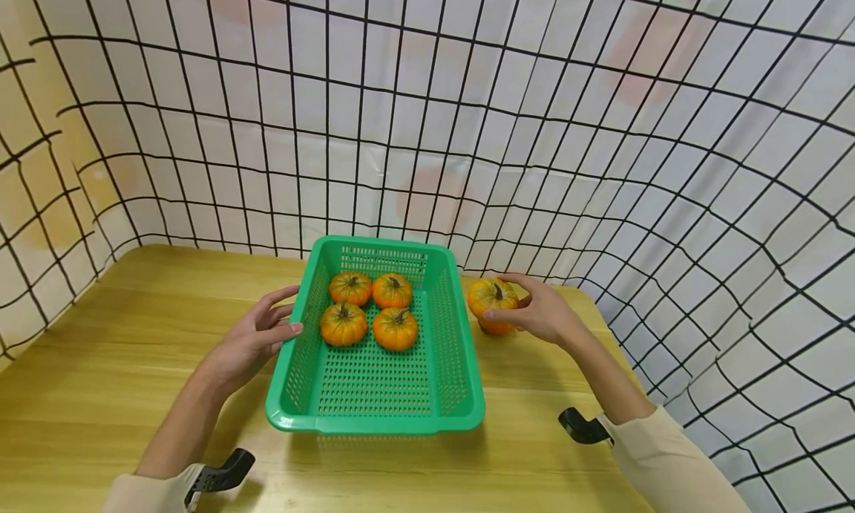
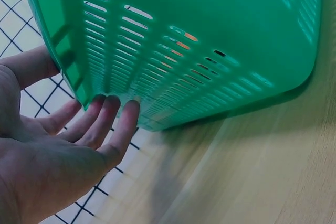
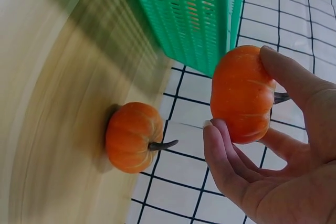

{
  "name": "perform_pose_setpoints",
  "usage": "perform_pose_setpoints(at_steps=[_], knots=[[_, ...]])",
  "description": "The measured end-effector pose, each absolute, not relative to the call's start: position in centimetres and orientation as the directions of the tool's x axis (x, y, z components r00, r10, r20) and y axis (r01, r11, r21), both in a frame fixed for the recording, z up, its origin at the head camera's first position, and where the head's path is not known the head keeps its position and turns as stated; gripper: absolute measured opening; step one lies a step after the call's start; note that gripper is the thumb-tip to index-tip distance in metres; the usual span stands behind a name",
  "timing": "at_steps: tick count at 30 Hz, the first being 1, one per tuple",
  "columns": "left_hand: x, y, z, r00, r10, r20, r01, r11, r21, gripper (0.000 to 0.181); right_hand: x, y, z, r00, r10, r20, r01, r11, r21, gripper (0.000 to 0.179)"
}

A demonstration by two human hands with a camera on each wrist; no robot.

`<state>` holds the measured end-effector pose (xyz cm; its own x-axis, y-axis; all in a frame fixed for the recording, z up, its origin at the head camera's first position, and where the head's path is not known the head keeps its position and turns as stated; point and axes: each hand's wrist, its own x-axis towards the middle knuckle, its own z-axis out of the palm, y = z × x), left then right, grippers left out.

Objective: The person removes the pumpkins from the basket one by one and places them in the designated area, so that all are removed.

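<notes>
Several small orange pumpkins (image 1: 344,324) sit in the far half of a green plastic basket (image 1: 374,424). My left hand (image 1: 250,342) holds the basket's left side, thumb at the rim and fingers against the slotted outer wall (image 2: 210,82). To the basket's right, my right hand (image 1: 544,312) holds another small pumpkin (image 3: 241,95) between thumb and fingers, raised above the table with its stem towards the palm. One more pumpkin (image 3: 134,137) stands on the table below it. In the head view the held pumpkin (image 1: 493,296) mostly hides that lower one.
The basket stands on a yellow wood-grain table (image 1: 133,320). A white wall covering with a black grid (image 1: 374,127) rises behind the table and at its sides. Each sleeve cuff carries a black camera mount (image 1: 227,472).
</notes>
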<state>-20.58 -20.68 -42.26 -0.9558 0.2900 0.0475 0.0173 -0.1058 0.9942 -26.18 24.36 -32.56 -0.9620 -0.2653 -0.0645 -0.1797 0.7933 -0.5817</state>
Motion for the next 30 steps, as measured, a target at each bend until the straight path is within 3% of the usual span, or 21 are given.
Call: perform_pose_setpoints(at_steps=[21, 30], knots=[[-20.5, -20.6, -42.2, -0.955, 0.288, 0.071, 0.041, -0.109, 0.993, 0.073, -26.5, 28.6, -34.1, -0.996, -0.083, -0.039, -0.047, 0.826, -0.562, 0.093], [-20.6, -20.7, -42.2, -0.957, 0.283, 0.066, 0.039, -0.1, 0.994, 0.074, -26.9, 29.9, -35.6, -1.0, -0.001, 0.031, -0.016, 0.859, -0.511, 0.093]])
